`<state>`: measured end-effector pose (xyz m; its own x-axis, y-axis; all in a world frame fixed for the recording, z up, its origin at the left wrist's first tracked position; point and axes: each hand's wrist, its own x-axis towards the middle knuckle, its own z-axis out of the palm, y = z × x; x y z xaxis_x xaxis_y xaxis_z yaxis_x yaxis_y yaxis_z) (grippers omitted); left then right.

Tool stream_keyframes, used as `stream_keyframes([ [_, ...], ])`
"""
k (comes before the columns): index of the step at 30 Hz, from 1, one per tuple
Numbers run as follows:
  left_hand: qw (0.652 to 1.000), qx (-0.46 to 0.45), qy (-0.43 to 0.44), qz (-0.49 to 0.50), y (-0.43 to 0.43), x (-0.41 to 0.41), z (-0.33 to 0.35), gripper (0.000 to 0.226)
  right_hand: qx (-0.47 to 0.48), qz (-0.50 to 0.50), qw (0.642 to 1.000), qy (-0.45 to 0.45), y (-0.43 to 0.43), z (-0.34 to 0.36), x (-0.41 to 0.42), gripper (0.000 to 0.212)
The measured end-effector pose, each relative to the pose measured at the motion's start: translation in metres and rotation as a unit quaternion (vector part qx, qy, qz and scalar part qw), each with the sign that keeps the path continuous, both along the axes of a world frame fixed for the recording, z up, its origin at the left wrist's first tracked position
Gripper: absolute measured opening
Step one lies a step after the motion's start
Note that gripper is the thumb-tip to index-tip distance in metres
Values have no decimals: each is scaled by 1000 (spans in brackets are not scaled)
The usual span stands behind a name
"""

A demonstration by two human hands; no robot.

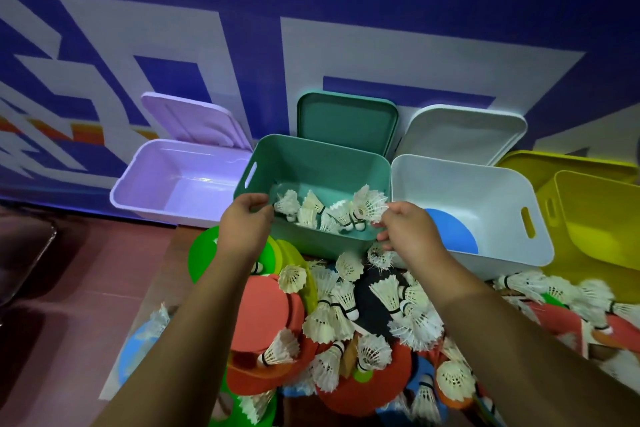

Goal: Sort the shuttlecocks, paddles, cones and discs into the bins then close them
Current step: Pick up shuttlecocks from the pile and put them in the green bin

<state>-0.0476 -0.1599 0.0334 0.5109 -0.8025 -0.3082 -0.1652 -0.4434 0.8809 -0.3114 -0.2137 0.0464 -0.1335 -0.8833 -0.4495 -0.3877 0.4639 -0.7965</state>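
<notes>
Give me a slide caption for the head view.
Both hands drop shuttlecocks into the green bin.

My left hand (246, 218) and right hand (401, 229) reach over the green bin (277, 163), which contains several shuttlecocks (311, 208). My right fingertips pinch one shuttlecock (369, 203). A blue disc (453, 232) lies in the white bin (502, 191).

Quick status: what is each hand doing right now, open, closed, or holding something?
Left hand: over the near rim of the green plastic bin, fingers curled; grip cannot be told.
Right hand: pinching a white feathered shuttlecock over that bin.
</notes>
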Motion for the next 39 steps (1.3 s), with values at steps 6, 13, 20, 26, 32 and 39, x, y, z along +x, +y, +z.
stream_keyframes([
  [6,1000,-2,11,13,4,7,-7,23,5,13,1000,-16,4,4,7,35],
  [13,999,-7,21,34,21,16,-16,11,10,61,998,-11,17,-1,26,20],
  [20,998,-5,16,66,58,30,-24,8,-9,141,990,3,35,-9,57,17],
  [26,994,17,12,104,100,54,-33,11,-4,216,976,-2,51,-15,94,19],
  [32,987,18,-5,159,141,80,-45,14,5,280,960,11,65,-27,132,18],
  [39,975,79,-57,201,184,103,-66,15,19,335,942,25,79,-46,173,19],
])
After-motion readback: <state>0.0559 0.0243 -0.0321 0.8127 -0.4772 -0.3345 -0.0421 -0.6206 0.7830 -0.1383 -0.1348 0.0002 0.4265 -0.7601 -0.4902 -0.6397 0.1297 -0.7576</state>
